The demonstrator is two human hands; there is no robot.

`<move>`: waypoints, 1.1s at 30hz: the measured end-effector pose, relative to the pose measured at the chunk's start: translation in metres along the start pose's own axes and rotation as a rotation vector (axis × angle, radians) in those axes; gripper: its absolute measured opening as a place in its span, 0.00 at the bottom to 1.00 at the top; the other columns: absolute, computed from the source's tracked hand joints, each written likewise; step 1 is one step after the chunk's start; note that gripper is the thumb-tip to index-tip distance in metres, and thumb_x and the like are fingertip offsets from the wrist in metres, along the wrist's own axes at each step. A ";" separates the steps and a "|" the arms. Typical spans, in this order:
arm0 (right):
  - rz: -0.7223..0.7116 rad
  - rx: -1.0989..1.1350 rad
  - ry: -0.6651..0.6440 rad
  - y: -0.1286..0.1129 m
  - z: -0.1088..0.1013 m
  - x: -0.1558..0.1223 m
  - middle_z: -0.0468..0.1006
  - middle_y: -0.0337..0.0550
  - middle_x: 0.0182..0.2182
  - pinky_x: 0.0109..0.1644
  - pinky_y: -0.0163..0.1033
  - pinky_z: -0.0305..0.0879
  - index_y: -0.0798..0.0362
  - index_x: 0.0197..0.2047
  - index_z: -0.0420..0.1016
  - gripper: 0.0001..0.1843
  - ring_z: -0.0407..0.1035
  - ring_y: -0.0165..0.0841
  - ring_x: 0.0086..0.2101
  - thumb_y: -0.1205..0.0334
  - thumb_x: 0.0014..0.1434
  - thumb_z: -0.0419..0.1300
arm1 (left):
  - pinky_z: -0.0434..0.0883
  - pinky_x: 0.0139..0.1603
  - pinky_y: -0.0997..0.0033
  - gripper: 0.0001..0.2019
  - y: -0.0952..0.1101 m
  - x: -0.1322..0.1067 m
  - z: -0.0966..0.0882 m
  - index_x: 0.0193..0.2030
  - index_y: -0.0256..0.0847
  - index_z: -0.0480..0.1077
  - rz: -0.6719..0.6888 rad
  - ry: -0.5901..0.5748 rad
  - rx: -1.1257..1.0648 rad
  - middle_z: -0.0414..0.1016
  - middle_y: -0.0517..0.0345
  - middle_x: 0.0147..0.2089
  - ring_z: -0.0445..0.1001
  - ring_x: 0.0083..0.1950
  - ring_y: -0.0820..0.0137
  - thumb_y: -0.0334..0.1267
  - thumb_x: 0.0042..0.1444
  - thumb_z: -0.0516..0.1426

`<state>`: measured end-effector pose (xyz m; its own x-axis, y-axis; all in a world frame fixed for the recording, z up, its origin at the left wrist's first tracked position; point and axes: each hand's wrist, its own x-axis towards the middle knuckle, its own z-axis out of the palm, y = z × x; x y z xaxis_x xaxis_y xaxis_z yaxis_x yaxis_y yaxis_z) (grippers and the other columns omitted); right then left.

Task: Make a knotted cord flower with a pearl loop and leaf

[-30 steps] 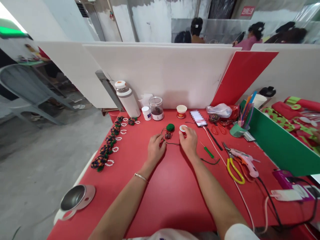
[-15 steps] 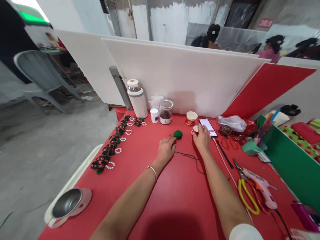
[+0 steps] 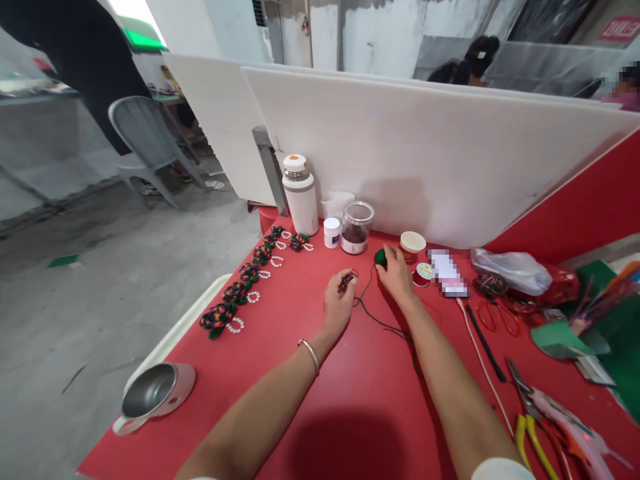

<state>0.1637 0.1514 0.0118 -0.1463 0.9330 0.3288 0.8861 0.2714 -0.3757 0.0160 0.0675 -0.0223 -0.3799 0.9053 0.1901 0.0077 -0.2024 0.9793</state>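
My left hand (image 3: 340, 303) is closed, fingers curled round a small dark multicoloured piece of yarn work (image 3: 346, 283) that shows at its fingertips. To the right, my right hand (image 3: 397, 275) has its fingers bent over a small ball of green yarn (image 3: 381, 257), gripping it just above the table. A dark green strand (image 3: 367, 312) loops between the hands and runs under my right forearm. At the left edge lies a row of multicoloured yarn flowers (image 3: 217, 319) with green leaves and white bead loops (image 3: 235, 325).
Behind my hands stand a white thermos (image 3: 301, 203), a white jar (image 3: 331, 233), a clear jar (image 3: 355, 237) and a paper cup (image 3: 413, 245). A thread spool (image 3: 424, 273), phone (image 3: 449, 273), pliers (image 3: 533, 427) and pink glue gun (image 3: 570, 423) lie right. A mug (image 3: 159, 392) sits front left.
My right hand has moved left from beside the spool and phone onto the green yarn ball. My left hand has turned, bringing the dark piece into sight. The view has swung left.
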 end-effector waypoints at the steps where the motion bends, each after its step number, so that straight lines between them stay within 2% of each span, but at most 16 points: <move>1: -0.002 0.007 0.041 0.000 0.001 0.003 0.65 0.64 0.63 0.53 0.52 0.70 0.59 0.68 0.63 0.33 0.66 0.53 0.58 0.66 0.59 0.61 | 0.72 0.50 0.63 0.12 0.001 0.000 0.000 0.48 0.40 0.75 0.018 0.018 0.016 0.77 0.50 0.45 0.75 0.47 0.65 0.40 0.59 0.59; 3: -0.016 0.036 0.131 -0.001 -0.001 0.003 0.64 0.63 0.65 0.57 0.55 0.68 0.58 0.67 0.64 0.31 0.63 0.53 0.61 0.66 0.61 0.59 | 0.72 0.49 0.64 0.12 0.004 0.000 -0.001 0.47 0.40 0.76 0.047 0.035 0.024 0.77 0.50 0.45 0.75 0.46 0.66 0.37 0.56 0.60; 5: -0.042 0.133 0.169 -0.003 -0.005 -0.005 0.69 0.59 0.62 0.58 0.54 0.68 0.55 0.65 0.68 0.27 0.66 0.50 0.59 0.64 0.62 0.58 | 0.74 0.44 0.68 0.15 0.006 -0.001 -0.002 0.49 0.41 0.76 0.008 -0.020 -0.040 0.76 0.51 0.46 0.75 0.42 0.68 0.36 0.53 0.60; 8: -0.061 0.440 0.018 -0.006 -0.010 -0.021 0.81 0.51 0.47 0.52 0.49 0.73 0.52 0.60 0.73 0.22 0.76 0.41 0.44 0.60 0.63 0.57 | 0.72 0.32 0.72 0.18 0.006 -0.003 -0.001 0.52 0.41 0.75 -0.126 -0.117 -0.197 0.77 0.51 0.46 0.73 0.32 0.72 0.38 0.54 0.59; 10: -0.045 0.624 -0.087 -0.006 -0.009 -0.030 0.84 0.47 0.41 0.47 0.45 0.75 0.51 0.56 0.77 0.20 0.78 0.38 0.37 0.59 0.62 0.57 | 0.71 0.29 0.72 0.18 0.006 -0.004 0.000 0.52 0.41 0.74 -0.178 -0.125 -0.251 0.78 0.52 0.43 0.72 0.28 0.74 0.41 0.55 0.59; 15: 0.029 0.830 -0.056 -0.006 0.006 -0.044 0.85 0.48 0.42 0.46 0.43 0.75 0.52 0.48 0.81 0.17 0.78 0.38 0.40 0.63 0.57 0.57 | 0.71 0.28 0.75 0.24 0.004 -0.003 0.003 0.53 0.41 0.71 -0.212 -0.106 -0.245 0.79 0.52 0.44 0.77 0.33 0.71 0.45 0.50 0.66; 18: 0.059 0.919 -0.062 -0.006 0.011 -0.047 0.85 0.48 0.41 0.46 0.41 0.74 0.53 0.50 0.80 0.20 0.78 0.36 0.41 0.66 0.55 0.56 | 0.71 0.25 0.77 0.23 0.005 -0.003 0.002 0.49 0.40 0.69 -0.217 -0.054 -0.259 0.79 0.55 0.40 0.78 0.32 0.71 0.46 0.48 0.67; 21: 0.063 1.013 -0.154 -0.007 0.009 -0.049 0.84 0.48 0.41 0.44 0.39 0.74 0.53 0.54 0.77 0.23 0.77 0.34 0.39 0.63 0.55 0.60 | 0.71 0.25 0.77 0.20 0.007 -0.003 0.001 0.43 0.40 0.67 -0.218 -0.037 -0.257 0.76 0.59 0.34 0.76 0.30 0.73 0.46 0.49 0.67; 24: 0.060 1.082 -0.244 -0.008 0.008 -0.048 0.84 0.47 0.40 0.45 0.40 0.73 0.53 0.55 0.77 0.24 0.77 0.34 0.38 0.59 0.54 0.65 | 0.73 0.27 0.76 0.17 0.009 -0.003 0.000 0.40 0.39 0.69 -0.191 -0.060 -0.239 0.75 0.60 0.35 0.74 0.30 0.75 0.46 0.48 0.67; 27: 0.077 1.116 -0.241 -0.008 0.008 -0.045 0.84 0.45 0.38 0.47 0.41 0.73 0.53 0.51 0.80 0.23 0.77 0.33 0.37 0.58 0.51 0.68 | 0.73 0.28 0.76 0.17 0.011 -0.004 0.001 0.40 0.39 0.70 -0.188 -0.085 -0.229 0.75 0.60 0.36 0.73 0.31 0.75 0.46 0.48 0.66; 31: 0.139 1.197 -0.277 -0.006 0.007 -0.044 0.83 0.40 0.31 0.42 0.40 0.74 0.53 0.48 0.81 0.24 0.75 0.32 0.32 0.59 0.46 0.71 | 0.73 0.25 0.77 0.20 0.013 -0.004 0.002 0.43 0.39 0.70 -0.219 -0.149 -0.236 0.76 0.59 0.37 0.74 0.30 0.75 0.47 0.48 0.67; 33: 0.165 1.237 -0.302 -0.005 0.006 -0.044 0.81 0.38 0.29 0.41 0.40 0.74 0.53 0.49 0.81 0.25 0.74 0.31 0.30 0.59 0.46 0.72 | 0.72 0.22 0.77 0.21 0.014 -0.004 0.002 0.42 0.39 0.70 -0.235 -0.148 -0.255 0.77 0.59 0.35 0.74 0.27 0.75 0.48 0.46 0.68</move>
<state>0.1629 0.1106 -0.0055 -0.3118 0.9486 0.0543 -0.0688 0.0345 -0.9970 0.0191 0.0615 -0.0088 -0.2058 0.9785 -0.0116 -0.3016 -0.0521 0.9520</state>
